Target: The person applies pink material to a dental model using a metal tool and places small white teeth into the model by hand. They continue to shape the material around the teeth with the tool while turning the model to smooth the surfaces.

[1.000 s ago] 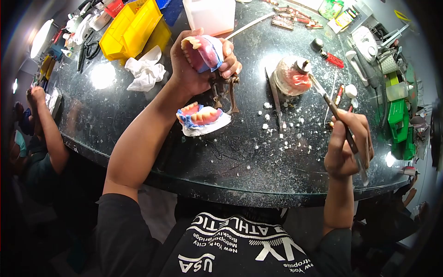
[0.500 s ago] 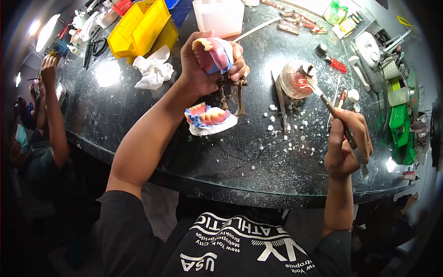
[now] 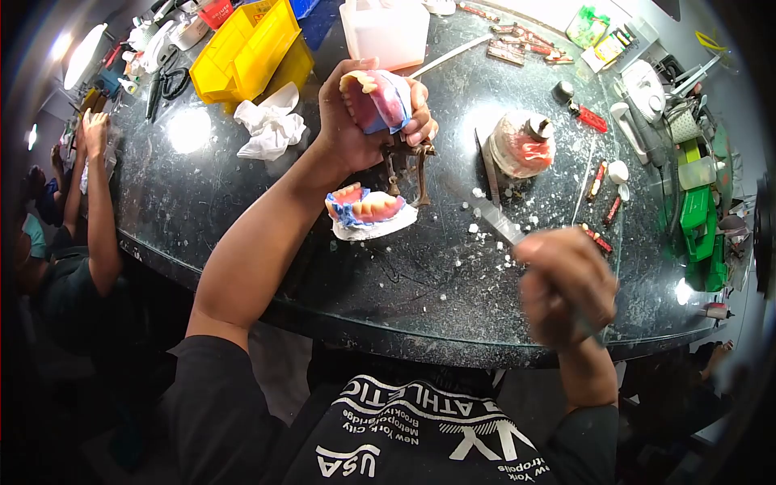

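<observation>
My left hand (image 3: pixel 347 121) is wrapped round a pink denture model (image 3: pixel 378 101) with blue edges, part of a brown metal articulator (image 3: pixel 419 174). Below it, a lower denture model (image 3: pixel 372 210) with teeth, blue material and a white base shows beside the metal frame. My right hand (image 3: pixel 566 283), blurred by motion, is closed on a metal spatula (image 3: pixel 499 220) whose blade points up and left over white crumbs. Beyond the blade stands a glass jar (image 3: pixel 521 145) with pink material and a metal top. Dark tweezers (image 3: pixel 490 166) lie left of the jar.
Yellow bins (image 3: pixel 246 52), crumpled white tissue (image 3: pixel 271 125) and a whitish container (image 3: pixel 386 32) stand at the back left. Red sticks (image 3: pixel 529 44) and a red-handled tool (image 3: pixel 590 118) lie farther right, near green bins (image 3: pixel 697 206). Another person's arm (image 3: pixel 99 202) rests at the far left.
My right hand has moved left and toward me with the spatula, away from the jar. The spatula's wide blade now points up-left. My left hand has barely moved.
</observation>
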The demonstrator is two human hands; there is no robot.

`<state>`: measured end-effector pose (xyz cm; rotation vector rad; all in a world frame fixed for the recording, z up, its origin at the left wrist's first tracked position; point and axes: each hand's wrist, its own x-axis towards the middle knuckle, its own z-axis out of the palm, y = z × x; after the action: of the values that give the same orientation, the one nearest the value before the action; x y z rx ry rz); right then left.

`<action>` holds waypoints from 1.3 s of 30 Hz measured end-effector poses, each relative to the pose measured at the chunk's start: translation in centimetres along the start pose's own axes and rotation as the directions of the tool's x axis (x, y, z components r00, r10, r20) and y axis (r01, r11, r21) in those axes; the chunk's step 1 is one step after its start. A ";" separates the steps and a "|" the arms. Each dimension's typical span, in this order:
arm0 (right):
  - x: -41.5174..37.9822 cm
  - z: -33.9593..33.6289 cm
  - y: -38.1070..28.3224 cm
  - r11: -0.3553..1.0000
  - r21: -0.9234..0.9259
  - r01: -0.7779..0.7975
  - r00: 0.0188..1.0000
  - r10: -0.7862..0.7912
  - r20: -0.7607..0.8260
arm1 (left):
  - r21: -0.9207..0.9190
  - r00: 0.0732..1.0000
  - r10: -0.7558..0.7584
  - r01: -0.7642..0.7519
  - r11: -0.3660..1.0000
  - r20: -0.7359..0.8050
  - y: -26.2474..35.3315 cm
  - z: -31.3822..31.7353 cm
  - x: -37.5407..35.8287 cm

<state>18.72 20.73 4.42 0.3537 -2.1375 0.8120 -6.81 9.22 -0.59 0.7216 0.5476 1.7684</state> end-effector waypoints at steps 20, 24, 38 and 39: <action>0.5 2.9 -2.0 0.992 0.049 0.117 0.988 -0.121 0.100 | 0.006 1.000 0.008 -0.008 1.000 -0.017 -0.1 0.3 0.0; 0.6 3.0 -2.0 0.991 0.041 0.124 0.986 -0.128 0.105 | 0.000 1.000 0.004 -0.004 1.000 -0.028 -0.1 0.2 0.0; 0.3 3.2 -2.1 0.992 0.053 0.118 0.988 -0.123 0.099 | 0.018 0.999 0.008 -0.008 1.000 -0.039 -0.1 0.3 0.0; 0.3 3.2 -2.0 0.992 0.053 0.119 0.988 -0.123 0.094 | 0.017 0.999 0.009 -0.009 1.000 -0.041 -0.1 0.3 0.0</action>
<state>17.67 17.11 4.02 0.5529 -2.1659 0.7910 -6.54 9.27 -0.47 0.7013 0.5880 1.7922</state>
